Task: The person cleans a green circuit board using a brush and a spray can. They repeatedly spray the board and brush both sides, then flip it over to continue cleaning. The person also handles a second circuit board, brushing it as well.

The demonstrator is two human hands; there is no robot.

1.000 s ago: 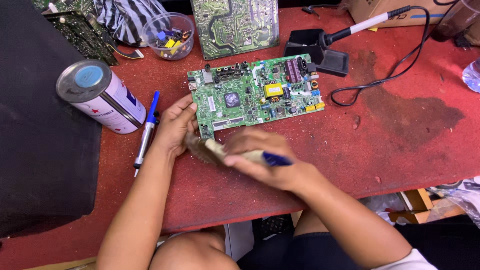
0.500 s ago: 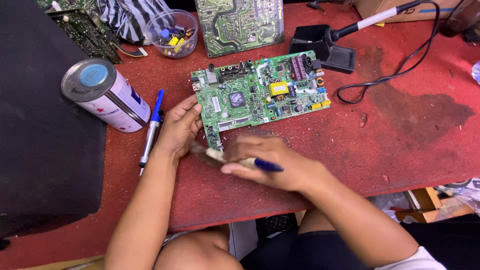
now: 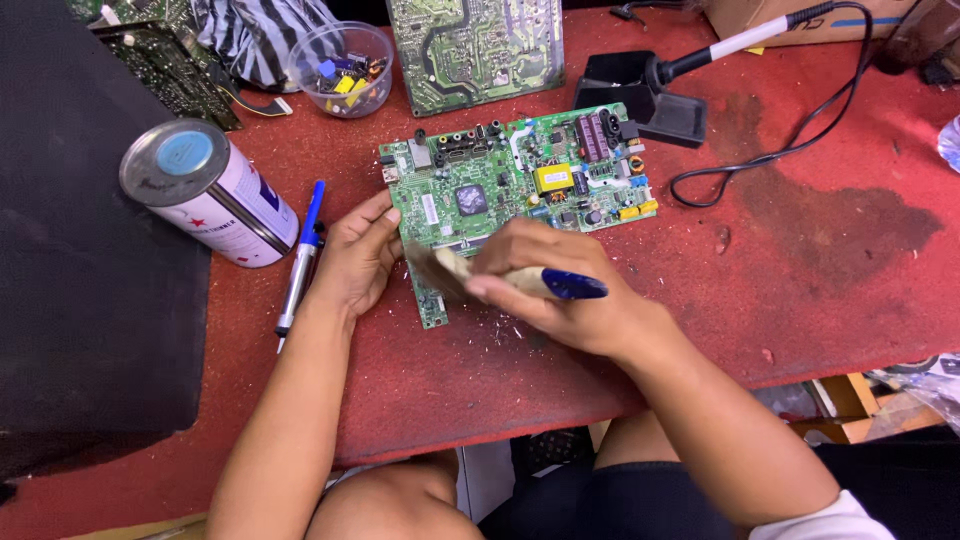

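Since the earlier frames, the right hand [image 3: 560, 295], gripping a blue-handled brush [image 3: 500, 278], had slid leftward, its bristles now at the near left corner of the green circuit board [image 3: 520, 190]. Beyond, the left hand [image 3: 358, 258] pressed that board's left edge against the red table [image 3: 800, 260], suggesting brushing continued.

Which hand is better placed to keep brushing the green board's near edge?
Probably the right hand: it grips the brush, bristles at the board's near-left corner. The left hand lies against the board's left edge, holding no tool.
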